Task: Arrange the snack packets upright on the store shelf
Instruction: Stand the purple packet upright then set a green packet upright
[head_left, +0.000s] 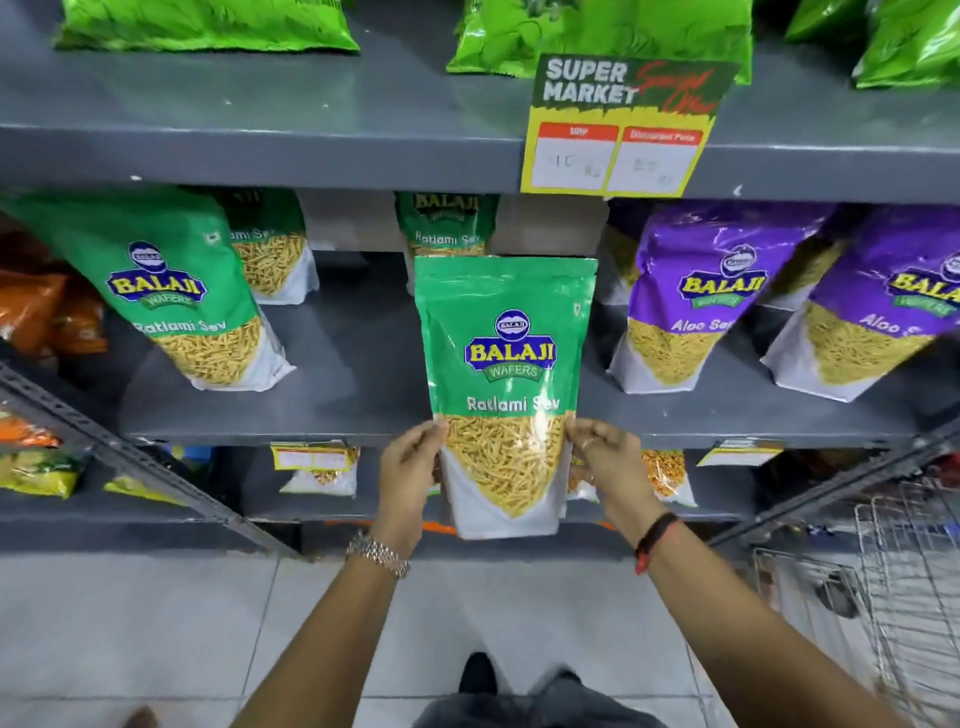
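A green Balaji Ratlami Sev packet (506, 364) is held upright in front of the middle shelf (343, 374), its bottom hanging below the shelf's front edge. My left hand (408, 470) grips its lower left side and my right hand (605, 457) grips its lower right side. Another green Ratlami Sev packet (171, 291) stands leaning at the left of that shelf, with one (272, 244) behind it and one (447, 223) at the back centre. Two purple Aloo Sev packets (691, 296) (878, 306) lean at the right.
A yellow supermarket price sign (618, 130) hangs from the upper shelf, which holds bright green bags (208, 23). Orange packets (36, 306) sit far left. Smaller packets (319, 467) lie on the lower shelf. A wire shopping trolley (893, 582) stands at the right on the tiled floor.
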